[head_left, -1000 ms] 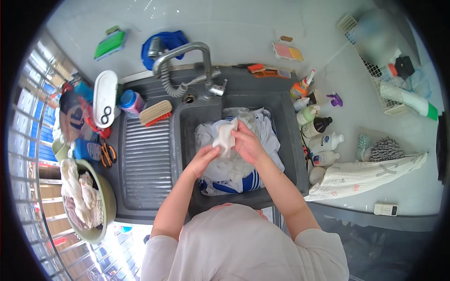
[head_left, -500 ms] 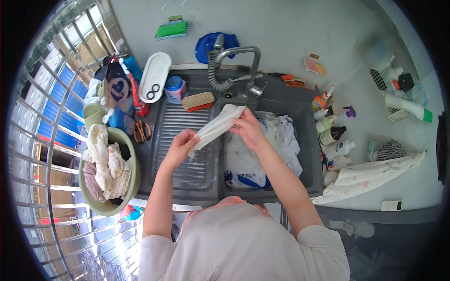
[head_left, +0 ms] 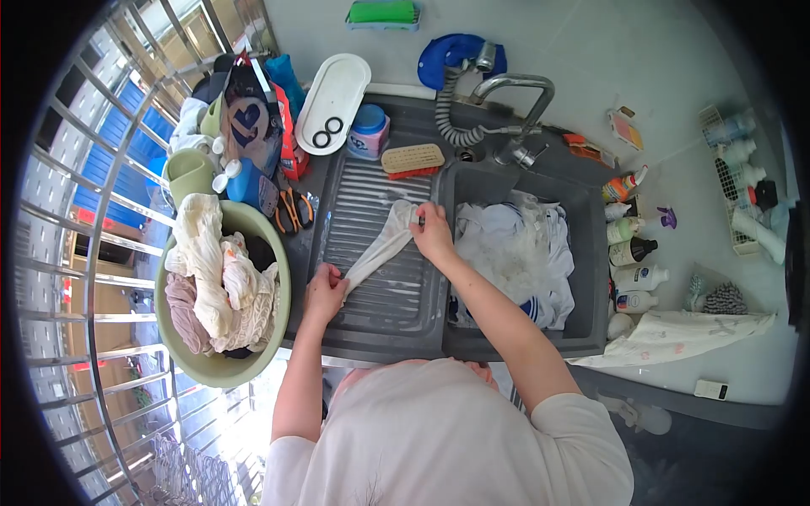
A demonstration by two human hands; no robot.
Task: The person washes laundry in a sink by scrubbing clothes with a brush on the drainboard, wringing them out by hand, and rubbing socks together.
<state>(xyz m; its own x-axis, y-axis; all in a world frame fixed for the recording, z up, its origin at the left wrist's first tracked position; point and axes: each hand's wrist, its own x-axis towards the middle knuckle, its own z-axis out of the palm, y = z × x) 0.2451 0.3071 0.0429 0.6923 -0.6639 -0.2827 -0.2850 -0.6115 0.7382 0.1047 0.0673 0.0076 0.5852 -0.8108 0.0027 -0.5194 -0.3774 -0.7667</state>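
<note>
White cloth shifted over ribbed drainboard, left fingers pinching one end, right fingers the other

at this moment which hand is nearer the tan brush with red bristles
Right. The right hand is just below the brush in the picture; the left hand is farther down and left.

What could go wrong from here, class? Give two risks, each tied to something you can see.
The right hand, gripping the white cloth, might knock the scrubbing brush just beyond it. The left hand might bump the green basin, and clothes heaped there could slide out or snag on the orange-handled tool alongside.
</note>
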